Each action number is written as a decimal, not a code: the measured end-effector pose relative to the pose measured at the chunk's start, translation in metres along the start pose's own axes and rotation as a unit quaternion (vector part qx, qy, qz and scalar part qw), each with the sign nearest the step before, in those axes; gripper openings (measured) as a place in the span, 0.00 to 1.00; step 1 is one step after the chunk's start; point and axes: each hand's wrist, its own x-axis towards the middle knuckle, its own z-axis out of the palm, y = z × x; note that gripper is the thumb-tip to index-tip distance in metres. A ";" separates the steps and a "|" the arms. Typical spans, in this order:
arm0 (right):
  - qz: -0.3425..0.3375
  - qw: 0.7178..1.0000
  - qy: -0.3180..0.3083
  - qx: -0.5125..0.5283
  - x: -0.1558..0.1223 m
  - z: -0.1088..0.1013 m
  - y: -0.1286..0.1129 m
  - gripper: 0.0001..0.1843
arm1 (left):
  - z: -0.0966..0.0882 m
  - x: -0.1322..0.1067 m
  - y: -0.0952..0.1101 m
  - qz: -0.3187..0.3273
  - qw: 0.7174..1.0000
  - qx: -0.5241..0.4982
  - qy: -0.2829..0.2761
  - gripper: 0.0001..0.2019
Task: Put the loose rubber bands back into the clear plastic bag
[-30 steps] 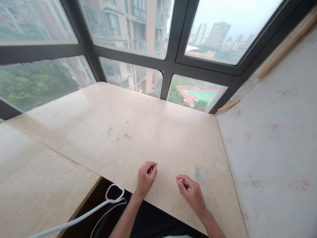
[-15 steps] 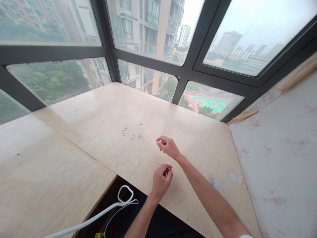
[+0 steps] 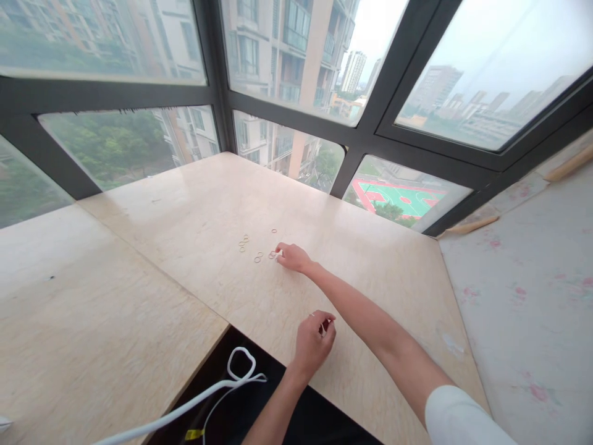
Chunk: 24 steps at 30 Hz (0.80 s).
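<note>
Several small thin loops, like rubber bands, lie on the marble-patterned surface. A yellowish cluster of loops (image 3: 243,243) is on the left, two pale loops (image 3: 258,257) sit in the middle, and a single loop (image 3: 274,231) lies farther back. Beside a reddish loop (image 3: 272,254) are the fingertips of my right hand (image 3: 293,257), thumb and index finger slightly apart. Nearer to me, my left hand (image 3: 315,340) is closed in a pinch above the surface. A thin pale strip shows between its fingers, too small to name.
The pale marble-patterned surface (image 3: 185,222) reaches back to dark-framed windows (image 3: 370,145). In a dark gap at its front edge runs a white cable or tube (image 3: 208,389). Flowered wallpaper (image 3: 514,309) borders the right side. Some clear plastic (image 3: 450,341) lies near that wall.
My right hand has moved left and forward, reaching the loops. My left hand keeps its pinch in nearly the same place. The whole view has shifted slightly.
</note>
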 end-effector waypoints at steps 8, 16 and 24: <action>-0.004 1.000 -0.018 -0.009 0.023 0.006 -0.002 0.09 | 0.000 0.000 0.000 -0.001 1.000 0.006 -0.005 0.09; 0.011 0.999 -0.019 0.035 0.026 0.011 -0.002 0.05 | -0.001 0.000 0.001 0.000 1.000 0.006 -0.003 0.09; 0.034 0.974 0.000 0.222 0.011 0.006 0.002 0.04 | -0.001 0.000 0.001 0.004 1.000 0.006 0.003 0.08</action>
